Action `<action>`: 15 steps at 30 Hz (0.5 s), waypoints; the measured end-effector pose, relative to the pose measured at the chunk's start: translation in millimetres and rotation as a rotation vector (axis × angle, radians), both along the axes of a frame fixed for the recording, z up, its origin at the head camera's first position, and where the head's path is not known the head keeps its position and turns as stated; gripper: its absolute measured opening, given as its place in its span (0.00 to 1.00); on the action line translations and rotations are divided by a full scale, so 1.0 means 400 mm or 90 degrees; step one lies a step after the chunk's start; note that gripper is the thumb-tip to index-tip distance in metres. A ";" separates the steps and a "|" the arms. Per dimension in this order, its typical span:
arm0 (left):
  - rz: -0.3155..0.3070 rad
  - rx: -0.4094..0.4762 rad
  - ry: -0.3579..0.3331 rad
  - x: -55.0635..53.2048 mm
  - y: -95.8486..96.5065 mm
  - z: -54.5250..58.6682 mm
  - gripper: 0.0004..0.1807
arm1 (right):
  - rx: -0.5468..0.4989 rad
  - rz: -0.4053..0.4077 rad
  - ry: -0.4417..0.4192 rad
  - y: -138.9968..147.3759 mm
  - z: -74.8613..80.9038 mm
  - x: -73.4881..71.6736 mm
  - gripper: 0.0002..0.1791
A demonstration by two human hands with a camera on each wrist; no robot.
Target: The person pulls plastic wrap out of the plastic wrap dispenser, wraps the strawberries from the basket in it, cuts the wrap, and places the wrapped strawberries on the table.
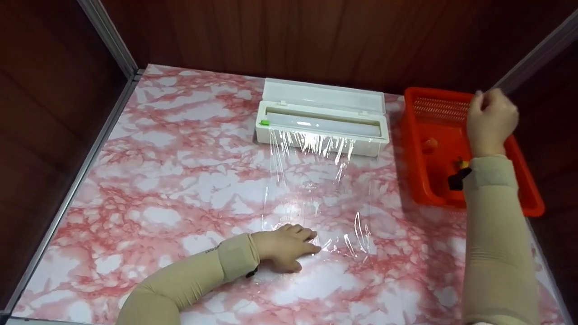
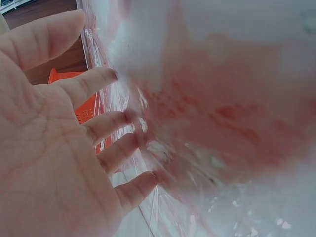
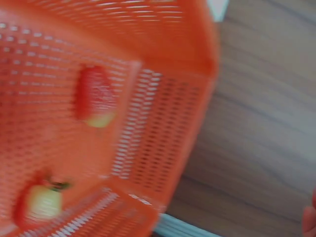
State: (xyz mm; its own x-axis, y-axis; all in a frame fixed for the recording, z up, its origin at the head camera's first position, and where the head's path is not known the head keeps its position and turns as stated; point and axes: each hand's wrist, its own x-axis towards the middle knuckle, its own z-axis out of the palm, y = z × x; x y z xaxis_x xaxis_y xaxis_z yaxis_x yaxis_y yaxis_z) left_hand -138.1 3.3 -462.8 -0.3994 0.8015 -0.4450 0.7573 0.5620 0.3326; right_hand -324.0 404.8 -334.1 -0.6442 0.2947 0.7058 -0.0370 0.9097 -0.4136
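Observation:
My left hand rests on clear plastic wrap with its fingers spread. In the left wrist view, the fingertips lie right at the crinkled film. The wrap runs toward me from a roll inside a white dispenser box, its lid raised. My right hand is over the far right of the orange basket, fingers curled. Two strawberries lie in the basket, one mostly red, one with a pale part. A red sliver shows beside the right fingertips; cannot tell what they hold.
A green slider sits at the left end of the box. Dark wood panels stand behind the pink-and-white marbled table, with a metal frame along the left edge. A black wrist strap overlaps the basket.

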 end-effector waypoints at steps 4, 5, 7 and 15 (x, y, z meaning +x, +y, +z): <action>-0.005 -0.001 0.004 -0.002 0.000 0.000 0.35 | -0.019 -0.010 -0.149 0.033 -0.036 -0.022 0.20; -0.006 -0.001 0.002 -0.003 0.000 0.000 0.35 | -0.023 -0.005 -0.189 0.042 -0.042 -0.026 0.20; -0.008 0.000 0.004 -0.003 0.000 0.000 0.35 | -0.029 0.014 -0.272 0.062 -0.051 -0.031 0.22; 0.000 0.005 -0.019 0.001 0.002 -0.005 0.35 | -0.038 0.122 -0.444 0.103 -0.096 -0.042 0.25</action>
State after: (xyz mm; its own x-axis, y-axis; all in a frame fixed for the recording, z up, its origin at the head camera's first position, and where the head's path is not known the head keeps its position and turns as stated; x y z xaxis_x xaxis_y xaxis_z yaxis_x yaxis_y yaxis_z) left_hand -137.7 4.1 -464.8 -0.3865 0.8049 -0.4503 0.7469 0.5596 0.3592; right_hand -340.8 446.1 -372.5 -0.9828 0.1564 0.0986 0.0966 0.8889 -0.4477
